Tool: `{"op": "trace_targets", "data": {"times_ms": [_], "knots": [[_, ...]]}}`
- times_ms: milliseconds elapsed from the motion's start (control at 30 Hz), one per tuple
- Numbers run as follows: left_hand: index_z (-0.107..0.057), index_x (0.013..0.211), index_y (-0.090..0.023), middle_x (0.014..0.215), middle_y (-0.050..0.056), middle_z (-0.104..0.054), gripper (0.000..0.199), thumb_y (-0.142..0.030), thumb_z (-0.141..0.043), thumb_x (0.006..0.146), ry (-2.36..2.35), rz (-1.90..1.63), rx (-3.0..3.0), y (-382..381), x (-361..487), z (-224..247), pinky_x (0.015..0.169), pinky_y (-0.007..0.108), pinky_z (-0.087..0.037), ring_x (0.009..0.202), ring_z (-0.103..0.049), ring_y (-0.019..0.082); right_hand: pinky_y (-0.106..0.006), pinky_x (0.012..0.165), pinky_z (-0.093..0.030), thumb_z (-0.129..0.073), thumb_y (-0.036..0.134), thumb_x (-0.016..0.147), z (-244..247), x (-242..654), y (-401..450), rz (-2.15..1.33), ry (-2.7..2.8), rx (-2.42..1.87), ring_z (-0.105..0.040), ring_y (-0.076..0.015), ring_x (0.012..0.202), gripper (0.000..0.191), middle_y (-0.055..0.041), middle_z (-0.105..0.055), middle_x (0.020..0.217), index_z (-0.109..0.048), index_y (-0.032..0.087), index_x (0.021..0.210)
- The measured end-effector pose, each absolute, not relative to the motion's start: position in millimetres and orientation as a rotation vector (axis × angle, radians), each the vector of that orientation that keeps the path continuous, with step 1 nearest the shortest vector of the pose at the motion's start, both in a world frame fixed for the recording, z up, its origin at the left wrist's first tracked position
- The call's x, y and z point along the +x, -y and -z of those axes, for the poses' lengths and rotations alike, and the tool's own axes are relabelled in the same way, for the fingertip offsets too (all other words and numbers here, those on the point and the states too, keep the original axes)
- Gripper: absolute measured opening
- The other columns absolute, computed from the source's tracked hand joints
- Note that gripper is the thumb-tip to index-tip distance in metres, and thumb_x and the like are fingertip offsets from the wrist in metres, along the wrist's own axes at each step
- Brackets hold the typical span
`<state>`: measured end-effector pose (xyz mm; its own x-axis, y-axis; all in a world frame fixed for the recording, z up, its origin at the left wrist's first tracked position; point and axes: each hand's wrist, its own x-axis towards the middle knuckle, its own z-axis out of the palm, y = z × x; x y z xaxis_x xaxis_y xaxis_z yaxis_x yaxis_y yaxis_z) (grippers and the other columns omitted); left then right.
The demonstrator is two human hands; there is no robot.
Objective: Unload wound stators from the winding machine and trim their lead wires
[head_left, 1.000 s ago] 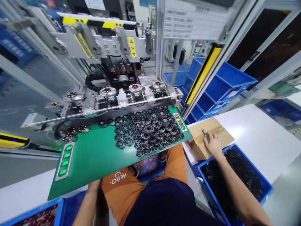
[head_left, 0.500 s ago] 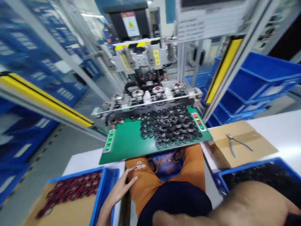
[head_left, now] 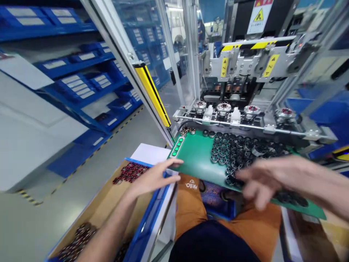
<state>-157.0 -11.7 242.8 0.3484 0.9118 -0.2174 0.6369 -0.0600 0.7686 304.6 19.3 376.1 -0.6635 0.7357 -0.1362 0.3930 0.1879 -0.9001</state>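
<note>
My left hand reaches over the blue tray's edge towards the front left corner of the green work plate. Its thumb and fingers are apart with nothing between them. Above the front of the plate is my right hand, blurred, its fingers loosely bent and apart; I see nothing in them. Right beneath and behind it lie many small black rings packed in rows, partly hidden by the hand. A few copper-coloured parts sit at the plate's back left corner, beside a strip of green buttons.
Behind the plate a press machine holds round red-centred parts on a row of fixtures. A yellow light-curtain post rises at left. The blue tray holds cardboard and dark red wound parts. Shelves with blue bins stand farther left.
The view has swung left. My left hand has risen from beside my thigh to the plate's corner. My right hand has come from the lower right to above the black rings.
</note>
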Motion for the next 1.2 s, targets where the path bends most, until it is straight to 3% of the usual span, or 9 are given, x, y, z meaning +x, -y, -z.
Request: {"op": "trace_targets", "data": {"times_ms": [67,167,333,467,600,667,833,1000,1200], "knots": [[-0.075,0.157,-0.034,0.164,0.003,-0.078,0.056,-0.065,-0.079,0.111,-1.416,-0.508,1.988,-49,-151,-278,0.135,0.046,-0.057,0.150,-0.076,0.027,-0.046,0.082,-0.076,-0.071,0.082,0.109,-391,289,-81,-1.400,2.175,-1.263,-0.088,-0.0289,0.085,0.061,-0.0105,-0.092,0.116,-0.092,0.034,0.141],[-0.076,0.155,-0.026,0.153,0.006,-0.082,0.049,-0.056,-0.071,0.116,-1.502,-0.491,2.425,-159,-131,-316,0.126,0.042,-0.060,0.138,-0.079,0.025,-0.040,0.081,-0.071,-0.076,0.053,0.112,-400,261,-180,-0.815,2.377,-1.620,-0.083,-0.0233,0.077,0.053,-0.0076,-0.090,0.103,-0.086,0.021,0.153],[-0.081,0.149,-0.020,0.156,0.017,-0.075,0.048,-0.043,-0.085,0.106,-1.703,-0.415,2.565,-314,-98,-319,0.132,0.055,-0.051,0.148,-0.068,0.037,-0.042,0.118,-0.063,-0.073,0.027,0.117,-376,219,-295,-0.263,2.552,-1.870,-0.085,-0.0282,0.119,0.053,-0.0159,-0.089,0.119,-0.074,0.006,0.166],[-0.085,0.143,-0.019,0.159,0.020,-0.073,0.048,-0.046,-0.088,0.104,-1.732,-0.310,2.625,-374,-87,-295,0.136,0.061,-0.045,0.153,-0.063,0.041,-0.049,0.120,-0.066,-0.082,0.032,0.116,-351,201,-337,-0.270,2.634,-1.986,-0.084,-0.0271,0.125,0.046,-0.0146,-0.087,0.129,-0.077,0.011,0.156],[-0.090,0.126,-0.021,0.153,0.017,-0.075,0.044,-0.058,-0.090,0.102,-1.686,-0.206,2.688,-403,-85,-275,0.145,0.066,-0.032,0.155,-0.059,0.043,-0.048,0.112,-0.071,-0.085,0.044,0.116,-340,192,-361,-0.426,2.729,-2.127,-0.085,-0.0244,0.111,0.034,-0.0101,-0.087,0.116,-0.085,0.014,0.132],[-0.090,0.122,-0.019,0.149,0.019,-0.077,0.048,-0.063,-0.089,0.104,-1.652,-0.116,2.692,-413,-85,-269,0.144,0.066,-0.034,0.155,-0.059,0.044,-0.046,0.107,-0.072,-0.084,0.046,0.117,-336,187,-370,-0.544,2.742,-2.199,-0.085,-0.0228,0.105,0.034,-0.0085,-0.087,0.111,-0.085,0.014,0.125],[-0.087,0.132,-0.014,0.155,0.023,-0.074,0.053,-0.064,-0.081,0.113,-1.570,0.085,2.655,-427,-83,-262,0.134,0.062,-0.050,0.159,-0.060,0.042,-0.040,0.095,-0.073,-0.084,0.043,0.118,-325,180,-378,-0.737,2.682,-2.327,-0.083,-0.0197,0.098,0.030,-0.0065,-0.085,0.112,-0.082,0.014,0.125],[-0.086,0.138,-0.009,0.163,0.028,-0.067,0.066,-0.066,-0.084,0.105,-1.538,0.068,2.699,-424,-82,-290,0.133,0.063,-0.052,0.160,-0.055,0.050,-0.037,0.090,-0.071,-0.087,0.042,0.114,-345,183,-382,-0.698,2.673,-2.303,-0.080,-0.0180,0.089,0.029,-0.0046,-0.084,0.105,-0.082,0.014,0.121],[-0.083,0.141,-0.010,0.162,0.022,-0.062,0.059,-0.057,-0.055,0.121,-1.404,-0.194,2.768,-359,-111,-319,0.139,0.060,-0.045,0.162,-0.053,0.045,-0.039,0.093,-0.065,-0.061,0.037,0.125,-386,178,-347,-0.418,2.840,-1.958,-0.079,-0.0227,0.080,0.036,-0.0121,-0.086,0.090,-0.084,0.009,0.128]]}}
